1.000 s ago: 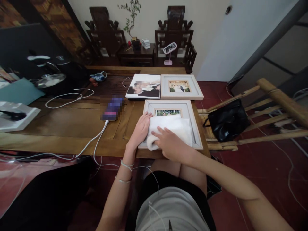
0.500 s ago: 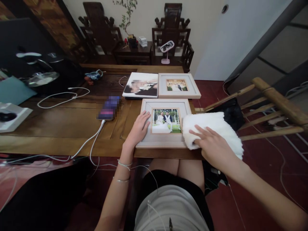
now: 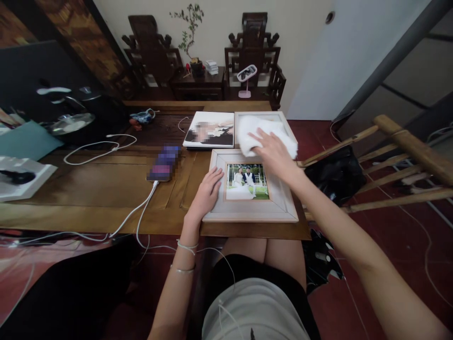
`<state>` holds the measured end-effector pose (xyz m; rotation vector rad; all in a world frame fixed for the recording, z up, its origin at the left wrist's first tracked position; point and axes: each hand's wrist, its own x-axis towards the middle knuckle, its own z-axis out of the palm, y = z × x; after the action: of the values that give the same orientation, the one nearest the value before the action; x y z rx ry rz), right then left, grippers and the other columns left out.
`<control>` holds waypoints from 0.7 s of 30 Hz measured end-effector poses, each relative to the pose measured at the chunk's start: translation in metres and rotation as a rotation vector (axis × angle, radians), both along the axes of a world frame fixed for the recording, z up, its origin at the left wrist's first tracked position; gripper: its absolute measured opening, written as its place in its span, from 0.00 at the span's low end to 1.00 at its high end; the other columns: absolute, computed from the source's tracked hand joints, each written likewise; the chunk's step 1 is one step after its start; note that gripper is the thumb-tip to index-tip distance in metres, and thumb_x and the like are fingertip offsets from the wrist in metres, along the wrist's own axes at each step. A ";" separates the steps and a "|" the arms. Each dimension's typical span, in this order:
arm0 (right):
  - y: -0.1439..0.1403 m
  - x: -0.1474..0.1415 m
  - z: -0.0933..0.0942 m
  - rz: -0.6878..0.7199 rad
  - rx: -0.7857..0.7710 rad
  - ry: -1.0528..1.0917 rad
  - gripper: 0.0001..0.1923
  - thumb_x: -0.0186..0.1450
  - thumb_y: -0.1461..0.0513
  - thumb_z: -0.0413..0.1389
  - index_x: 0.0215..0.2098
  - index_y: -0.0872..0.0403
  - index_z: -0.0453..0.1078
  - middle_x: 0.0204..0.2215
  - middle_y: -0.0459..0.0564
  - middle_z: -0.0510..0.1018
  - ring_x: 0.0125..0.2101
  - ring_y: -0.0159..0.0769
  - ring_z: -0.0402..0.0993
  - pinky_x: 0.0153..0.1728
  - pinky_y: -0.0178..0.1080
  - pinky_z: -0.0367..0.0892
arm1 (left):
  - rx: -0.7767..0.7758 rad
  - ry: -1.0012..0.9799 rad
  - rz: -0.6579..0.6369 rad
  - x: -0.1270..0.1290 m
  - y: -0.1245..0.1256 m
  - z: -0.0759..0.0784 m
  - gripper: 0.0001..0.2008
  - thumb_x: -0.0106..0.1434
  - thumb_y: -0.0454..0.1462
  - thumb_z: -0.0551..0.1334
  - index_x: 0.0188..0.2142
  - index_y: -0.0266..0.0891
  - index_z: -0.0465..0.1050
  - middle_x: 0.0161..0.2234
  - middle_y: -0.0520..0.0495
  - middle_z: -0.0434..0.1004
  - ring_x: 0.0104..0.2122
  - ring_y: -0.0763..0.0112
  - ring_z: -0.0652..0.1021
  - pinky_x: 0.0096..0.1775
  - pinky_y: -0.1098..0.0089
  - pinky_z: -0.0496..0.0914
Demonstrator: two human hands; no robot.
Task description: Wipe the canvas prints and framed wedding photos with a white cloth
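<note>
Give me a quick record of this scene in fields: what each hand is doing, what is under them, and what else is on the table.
Left hand: flat on the left edge of the near picture frame, open.
Right hand: pressing a white cloth onto the far picture frame.
Near picture frame: lies flat at the table's front edge, photo uncovered.
Beside the far frame: a photo print, lying flat.
Also on the table: a phone with a white cable.
Right of the table: a black bag on a bamboo chair.

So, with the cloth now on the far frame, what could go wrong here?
1. The near photo frame lies at the table edge; only the left hand steadies it, so it might slide off.
2. The right hand reaches across it with the white cloth; the forearm could nudge it.
</note>
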<state>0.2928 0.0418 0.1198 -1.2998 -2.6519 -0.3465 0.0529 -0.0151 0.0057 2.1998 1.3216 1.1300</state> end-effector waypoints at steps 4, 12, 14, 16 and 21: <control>0.006 -0.054 -0.024 0.240 -0.041 -0.069 0.18 0.68 0.70 0.46 0.48 0.54 0.74 0.65 0.51 0.60 0.66 0.47 0.48 0.63 0.57 0.47 | -0.011 0.012 0.014 0.000 0.000 0.000 0.17 0.69 0.34 0.51 0.54 0.38 0.70 0.57 0.40 0.71 0.63 0.59 0.63 0.62 0.46 0.58; 0.014 -0.013 -0.027 0.087 -0.180 -0.178 0.23 0.60 0.77 0.46 0.44 0.56 0.76 0.56 0.56 0.72 0.61 0.47 0.59 0.59 0.54 0.53 | 0.033 -0.017 0.005 0.001 0.003 -0.003 0.18 0.68 0.30 0.49 0.53 0.36 0.70 0.56 0.38 0.71 0.62 0.61 0.64 0.61 0.48 0.61; 0.011 0.013 -0.019 0.013 -0.187 -0.208 0.22 0.58 0.77 0.46 0.41 0.57 0.77 0.51 0.60 0.75 0.56 0.48 0.66 0.56 0.53 0.57 | 0.036 -0.026 0.012 0.002 0.003 -0.003 0.18 0.68 0.29 0.49 0.52 0.37 0.70 0.56 0.39 0.72 0.62 0.61 0.65 0.61 0.47 0.61; 0.003 0.034 -0.016 -0.029 -0.185 -0.233 0.22 0.57 0.77 0.46 0.40 0.59 0.77 0.47 0.62 0.77 0.52 0.49 0.70 0.53 0.52 0.61 | 0.036 -0.033 0.026 0.002 0.003 -0.003 0.18 0.67 0.29 0.49 0.52 0.37 0.70 0.56 0.39 0.72 0.62 0.61 0.65 0.61 0.46 0.61; -0.055 0.050 -0.018 0.014 -0.214 -0.189 0.26 0.51 0.77 0.47 0.42 0.58 0.76 0.53 0.60 0.73 0.55 0.50 0.65 0.56 0.53 0.59 | 0.029 -0.040 0.036 0.003 0.003 -0.003 0.18 0.68 0.29 0.48 0.53 0.36 0.70 0.55 0.39 0.72 0.62 0.61 0.65 0.61 0.48 0.61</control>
<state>0.3426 -0.0136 0.1017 -1.3693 -2.9234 -0.1959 0.0562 -0.0121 0.0029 2.1705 1.3415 1.2076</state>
